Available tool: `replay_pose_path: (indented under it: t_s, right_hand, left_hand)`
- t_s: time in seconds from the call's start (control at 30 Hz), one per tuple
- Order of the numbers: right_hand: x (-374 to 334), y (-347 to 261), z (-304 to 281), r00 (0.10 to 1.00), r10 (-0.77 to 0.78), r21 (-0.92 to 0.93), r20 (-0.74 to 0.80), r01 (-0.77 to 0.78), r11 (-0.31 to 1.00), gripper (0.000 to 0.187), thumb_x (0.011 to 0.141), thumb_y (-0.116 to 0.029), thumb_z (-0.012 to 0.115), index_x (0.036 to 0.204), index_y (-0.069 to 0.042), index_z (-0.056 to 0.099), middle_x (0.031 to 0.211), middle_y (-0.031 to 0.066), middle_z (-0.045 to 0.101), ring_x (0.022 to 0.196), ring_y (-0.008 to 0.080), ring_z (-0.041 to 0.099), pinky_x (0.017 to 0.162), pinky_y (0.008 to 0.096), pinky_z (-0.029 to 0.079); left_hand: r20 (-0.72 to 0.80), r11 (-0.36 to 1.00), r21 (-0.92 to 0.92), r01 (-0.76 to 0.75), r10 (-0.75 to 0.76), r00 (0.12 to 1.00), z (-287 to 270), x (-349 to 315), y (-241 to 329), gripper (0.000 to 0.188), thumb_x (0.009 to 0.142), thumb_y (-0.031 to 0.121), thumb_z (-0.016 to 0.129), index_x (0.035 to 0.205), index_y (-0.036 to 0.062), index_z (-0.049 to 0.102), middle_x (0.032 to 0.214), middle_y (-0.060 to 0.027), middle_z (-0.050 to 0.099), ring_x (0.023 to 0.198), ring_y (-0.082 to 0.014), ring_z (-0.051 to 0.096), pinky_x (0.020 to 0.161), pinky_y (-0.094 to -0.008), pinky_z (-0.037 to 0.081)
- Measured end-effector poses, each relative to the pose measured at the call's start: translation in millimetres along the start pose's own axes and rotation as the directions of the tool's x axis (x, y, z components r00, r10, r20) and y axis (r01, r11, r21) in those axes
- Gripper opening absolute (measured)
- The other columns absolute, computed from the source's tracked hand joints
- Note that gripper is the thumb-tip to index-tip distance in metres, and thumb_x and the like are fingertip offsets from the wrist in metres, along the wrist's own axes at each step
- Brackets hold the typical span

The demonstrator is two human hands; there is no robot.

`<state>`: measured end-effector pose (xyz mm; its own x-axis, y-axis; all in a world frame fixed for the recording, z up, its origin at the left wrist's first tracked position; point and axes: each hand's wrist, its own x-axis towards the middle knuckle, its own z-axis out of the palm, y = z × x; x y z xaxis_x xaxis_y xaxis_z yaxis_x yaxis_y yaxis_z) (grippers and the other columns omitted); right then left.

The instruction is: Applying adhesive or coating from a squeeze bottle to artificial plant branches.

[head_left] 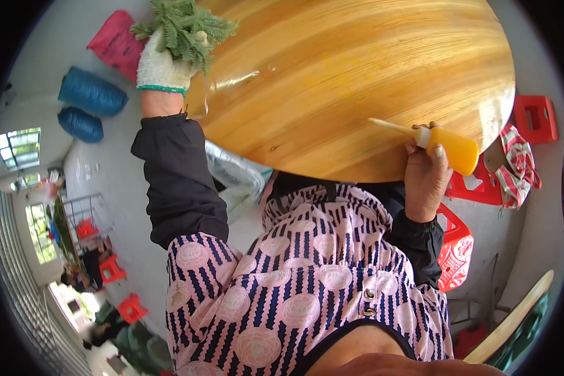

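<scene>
An orange squeeze bottle (455, 150) tilts in the clamped fingers of the right hand (427, 178), its pale nozzle (391, 126) over the near part of a glossy wooden tabletop (332, 81). At the tabletop's left edge, the white-gloved left hand (163, 67) closes its fingers around feathery green sprigs (184, 28).

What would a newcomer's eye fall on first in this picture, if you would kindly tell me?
Probably the broad, glossy wood-grain surface with its curved edge, filling the upper middle. Next come the yellow-orange bottle in the bare right hand, at the surface's lower right, and the feathery green sprigs in the white-gloved left hand, at its upper left.
</scene>
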<state>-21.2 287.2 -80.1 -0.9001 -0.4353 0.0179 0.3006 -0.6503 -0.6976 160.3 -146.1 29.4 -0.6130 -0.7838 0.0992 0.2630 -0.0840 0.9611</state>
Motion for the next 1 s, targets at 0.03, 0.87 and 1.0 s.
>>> replay_pose_path:
  t_s: [0.03, 0.87, 1.0]
  right_hand:
    - [0.1, 0.7, -1.5, 1.000, 0.021, -0.014, -0.013, -0.021, 1.000, 0.044, 0.096, -0.018, 0.071, 0.131, 0.005, 0.058, 0.123, 0.0155, 0.061, 0.114, 0.0277, 0.062, 0.086, 0.0383, 0.051]
    - [14.9, -12.4, -25.9, 0.986, 0.154, 0.078, 0.060, -0.158, 0.984, 0.050, 0.099, -0.025, 0.071, 0.134, 0.006, 0.055, 0.121, 0.0220, 0.062, 0.103, 0.0256, 0.058, 0.088, 0.0357, 0.048]
    - [36.4, -29.1, -14.7, 0.977, 0.185, 0.149, 0.110, -0.200, 0.968, 0.050, 0.098, -0.025, 0.072, 0.133, 0.007, 0.055, 0.120, 0.0217, 0.062, 0.100, 0.0268, 0.058, 0.087, 0.0364, 0.047]
  left_hand:
    - [0.044, 0.932, 0.326, -0.161, 0.155, 0.987, -14.5, -26.6, 7.3, 0.033, 0.100, 0.021, 0.064, 0.129, 0.0047, 0.061, 0.119, -0.0120, 0.071, 0.102, -0.0310, 0.069, 0.088, -0.0449, 0.058]
    - [-0.631, 0.537, 0.278, 0.797, -0.524, 0.573, -153.6, -223.7, -113.0, 0.062, 0.095, 0.035, 0.067, 0.151, 0.0120, 0.052, 0.129, -0.0166, 0.065, 0.114, -0.0369, 0.062, 0.090, -0.0558, 0.056]
    - [-0.565, 0.804, -0.066, 0.590, -0.518, 0.642, -151.5, -245.2, -82.9, 0.056, 0.098, 0.023, 0.063, 0.151, 0.0102, 0.050, 0.137, -0.0112, 0.062, 0.107, -0.0341, 0.063, 0.096, -0.0534, 0.051]
